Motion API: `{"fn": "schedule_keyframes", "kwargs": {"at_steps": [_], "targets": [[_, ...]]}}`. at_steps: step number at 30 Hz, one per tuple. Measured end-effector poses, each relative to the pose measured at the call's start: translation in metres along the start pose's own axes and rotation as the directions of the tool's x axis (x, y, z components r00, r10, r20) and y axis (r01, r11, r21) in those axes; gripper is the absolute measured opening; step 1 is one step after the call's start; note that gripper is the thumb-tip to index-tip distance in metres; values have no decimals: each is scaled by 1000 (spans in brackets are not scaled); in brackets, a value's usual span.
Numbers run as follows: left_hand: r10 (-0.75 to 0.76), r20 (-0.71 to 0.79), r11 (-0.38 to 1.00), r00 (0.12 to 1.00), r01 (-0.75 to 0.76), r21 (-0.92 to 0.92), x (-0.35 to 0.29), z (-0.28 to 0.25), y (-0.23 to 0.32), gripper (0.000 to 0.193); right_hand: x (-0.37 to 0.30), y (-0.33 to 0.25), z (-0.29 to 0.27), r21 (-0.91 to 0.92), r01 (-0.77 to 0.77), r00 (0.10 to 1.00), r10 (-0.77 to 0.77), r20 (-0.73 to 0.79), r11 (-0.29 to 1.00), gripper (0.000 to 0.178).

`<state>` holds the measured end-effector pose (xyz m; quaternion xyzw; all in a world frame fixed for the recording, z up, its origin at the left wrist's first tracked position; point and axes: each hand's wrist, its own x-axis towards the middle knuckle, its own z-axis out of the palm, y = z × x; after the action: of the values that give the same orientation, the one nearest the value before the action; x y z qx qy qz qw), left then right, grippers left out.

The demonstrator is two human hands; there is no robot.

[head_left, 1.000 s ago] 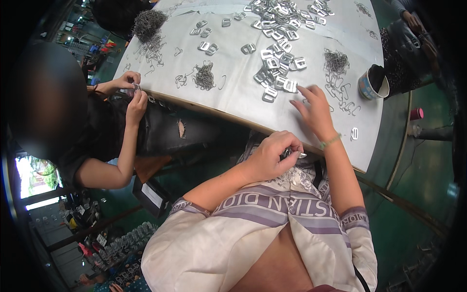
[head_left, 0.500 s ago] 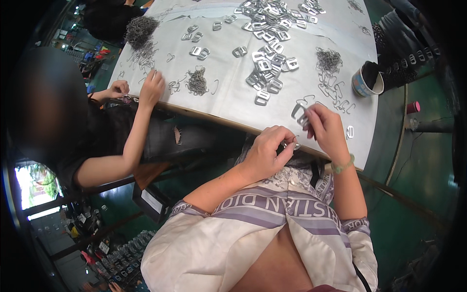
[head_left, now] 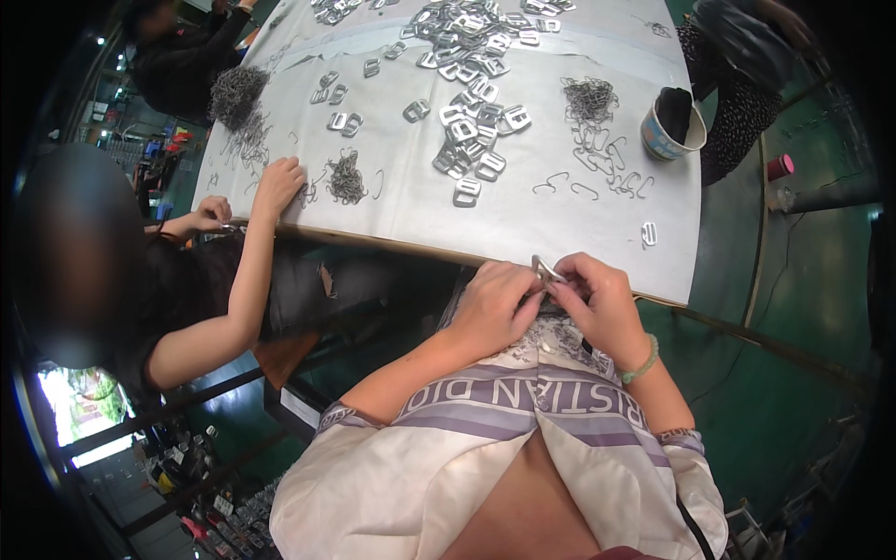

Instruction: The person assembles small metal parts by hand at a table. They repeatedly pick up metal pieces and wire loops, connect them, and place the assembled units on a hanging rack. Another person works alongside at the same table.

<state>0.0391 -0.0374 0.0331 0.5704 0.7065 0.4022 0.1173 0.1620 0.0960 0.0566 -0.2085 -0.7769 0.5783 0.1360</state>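
At the table's near edge my two hands meet around a silver metal buckle [head_left: 547, 272], which stands tilted between the fingertips. My right hand [head_left: 599, 297] pinches it from the right with thumb and fingers. From the left, the closed fingers of my left hand [head_left: 497, 301] press against the same buckle; whatever else lies inside them is hidden. Beyond, a long heap of similar buckles [head_left: 471, 140] runs up the table. A single buckle [head_left: 650, 234] lies to the right of my hands. Loose bent wire hooks [head_left: 611, 157] trail from a tangled pile of hooks [head_left: 590, 99].
A white-and-blue tub [head_left: 674, 140] with something dark inside stands at the table's [head_left: 411, 210] right side. To my left, a person's hand [head_left: 280, 185] rests near a small wire pile [head_left: 346, 177]. A bigger wire pile [head_left: 237, 95] sits farther left. Other people are at the far corners.
My right hand has come down and left from above the table, bringing its buckle to my left hand. The view has shifted slightly. The person on the left still works at the table edge.
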Motion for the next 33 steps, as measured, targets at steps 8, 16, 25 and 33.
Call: {"fn": "schedule_keyframes", "kwargs": {"at_steps": [8,16,25,33], "targets": [[47,121,998,991,-51,28,56,-22,-39,10,-16,8,-5,-174,147,986,-157,-46,974,14],[283,312,713,907,-417,563,161,61,-80,8,-20,7,-3,-137,147,987,-153,-38,980,14],[249,70,856,966,-253,451,161,47,-86,9,-21,4,-1,-70,120,991,-124,-43,990,15],[34,179,896,983,49,-440,60,-47,-8,5,-21,18,8,55,-5,986,14,-167,998,14]]}}
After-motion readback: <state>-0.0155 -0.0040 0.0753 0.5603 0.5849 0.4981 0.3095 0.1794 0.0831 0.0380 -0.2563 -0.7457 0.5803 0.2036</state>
